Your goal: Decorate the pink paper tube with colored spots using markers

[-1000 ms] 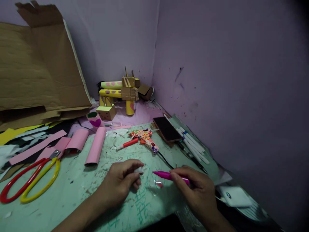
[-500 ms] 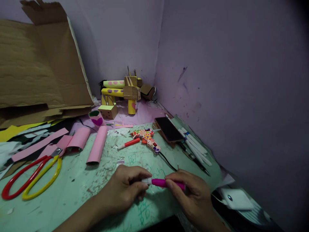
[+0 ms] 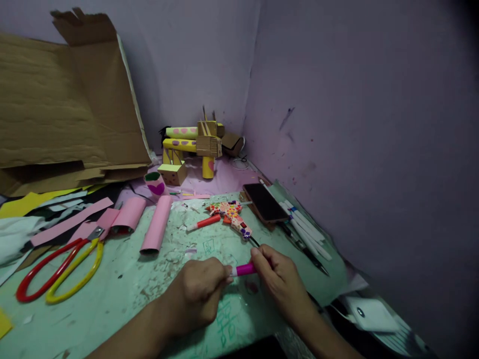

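Observation:
Both hands hold a magenta marker (image 3: pixel 245 270) level above the near part of the table. My left hand (image 3: pixel 200 289) is closed on its whitish end, hiding most of that end. My right hand (image 3: pixel 280 279) grips the magenta barrel, its thumb on top and the far end out of sight in the fingers. Beyond them lies a flower-patterned glue gun (image 3: pixel 232 215), its black cord running toward my right hand. A red marker (image 3: pixel 205 222) with a whitish end rests beside the glue gun.
Red-and-yellow-handled scissors (image 3: pixel 75 259), pink tubes (image 3: pixel 157 224) and paper strips (image 3: pixel 71 222) lie at left. A phone (image 3: pixel 265 202) and several white pens (image 3: pixel 305 224) lie at right. Yellow cardboard animals (image 3: pixel 190 144) and a cardboard box (image 3: pixel 75 99) stand behind. A white device (image 3: pixel 370 313) sits lower right.
My right hand has moved left and up with the barrel, and its grip has shifted. My left fingers have closed more tightly over the whitish end. The view has shifted slightly.

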{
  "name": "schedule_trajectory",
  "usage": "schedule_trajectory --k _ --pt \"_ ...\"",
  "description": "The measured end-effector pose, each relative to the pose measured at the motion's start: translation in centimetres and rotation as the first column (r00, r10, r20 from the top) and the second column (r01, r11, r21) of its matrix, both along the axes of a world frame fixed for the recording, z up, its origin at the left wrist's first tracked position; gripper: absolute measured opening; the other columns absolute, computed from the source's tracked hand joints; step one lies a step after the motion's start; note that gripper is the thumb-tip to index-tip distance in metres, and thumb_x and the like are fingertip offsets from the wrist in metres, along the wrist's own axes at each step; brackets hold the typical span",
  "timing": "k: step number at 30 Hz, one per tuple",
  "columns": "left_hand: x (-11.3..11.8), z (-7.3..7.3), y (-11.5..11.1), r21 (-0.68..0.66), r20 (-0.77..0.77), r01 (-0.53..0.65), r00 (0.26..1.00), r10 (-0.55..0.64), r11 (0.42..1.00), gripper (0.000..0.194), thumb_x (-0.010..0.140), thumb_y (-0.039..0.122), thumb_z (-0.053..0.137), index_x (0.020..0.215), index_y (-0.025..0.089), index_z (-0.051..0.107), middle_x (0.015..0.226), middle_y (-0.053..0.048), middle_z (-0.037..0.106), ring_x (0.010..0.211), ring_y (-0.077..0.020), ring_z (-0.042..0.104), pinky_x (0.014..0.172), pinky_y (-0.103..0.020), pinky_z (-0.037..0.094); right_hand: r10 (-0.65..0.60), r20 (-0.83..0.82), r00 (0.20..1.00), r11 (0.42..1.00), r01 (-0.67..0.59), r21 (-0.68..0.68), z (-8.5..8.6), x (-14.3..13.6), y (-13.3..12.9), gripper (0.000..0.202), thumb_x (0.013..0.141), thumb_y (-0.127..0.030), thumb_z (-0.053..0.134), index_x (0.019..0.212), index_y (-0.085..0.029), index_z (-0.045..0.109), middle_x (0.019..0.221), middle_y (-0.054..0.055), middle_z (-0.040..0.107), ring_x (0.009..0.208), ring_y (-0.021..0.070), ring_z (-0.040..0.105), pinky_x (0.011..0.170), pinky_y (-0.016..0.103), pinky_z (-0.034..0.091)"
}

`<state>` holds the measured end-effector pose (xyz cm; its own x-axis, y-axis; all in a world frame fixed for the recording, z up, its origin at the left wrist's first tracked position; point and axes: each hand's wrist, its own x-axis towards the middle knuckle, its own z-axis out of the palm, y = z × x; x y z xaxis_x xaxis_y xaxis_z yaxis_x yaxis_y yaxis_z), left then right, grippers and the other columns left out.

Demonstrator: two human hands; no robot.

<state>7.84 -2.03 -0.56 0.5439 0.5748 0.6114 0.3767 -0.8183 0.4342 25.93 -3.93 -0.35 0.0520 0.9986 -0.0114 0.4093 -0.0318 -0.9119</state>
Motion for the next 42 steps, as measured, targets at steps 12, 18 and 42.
schedule_trajectory --k 12,18,42 --pt "1.0 2.3 2.2 -0.112 -0.141 -0.088 0.987 0.072 0.99 0.02 0.088 0.017 0.046 0.086 0.016 0.066 0.073 -0.006 0.069 0.064 -0.0157 0.064 0.057 -0.025 0.048 -0.096 0.162 0.982 0.981 0.066 0.182 0.9 4.2 0.7 0.038 0.086 -0.047 0.04 0.057 -0.022 0.045 0.05 -0.004 0.039 0.047 0.0131 0.041 0.043 0.023 0.031" --pt "-0.7 3.1 6.8 0.116 -0.678 -0.589 0.542 0.498 0.8 0.019 0.079 0.011 0.047 0.072 0.015 0.065 0.082 -0.015 0.067 0.067 -0.0242 0.062 0.049 -0.029 0.04 -0.175 0.522 0.835 0.971 0.056 0.234 -1.5 8.8 1.6 0.03 0.088 -0.043 0.046 0.083 -0.023 0.069 0.075 0.003 0.071 0.07 0.0229 0.064 0.061 0.032 0.046" --pt "-4.7 3.3 1.6 0.246 -0.384 -0.075 0.908 0.168 0.966 0.031 0.091 0.012 0.031 0.076 0.016 0.058 0.061 -0.003 0.055 0.055 -0.0163 0.049 0.05 -0.029 0.036 0.447 0.017 0.894 0.878 -0.435 -0.201 4.1 5.1 0.9 0.047 0.085 -0.057 0.047 0.055 -0.022 0.054 0.048 -0.004 0.036 0.042 0.0096 0.027 0.038 0.023 0.019"
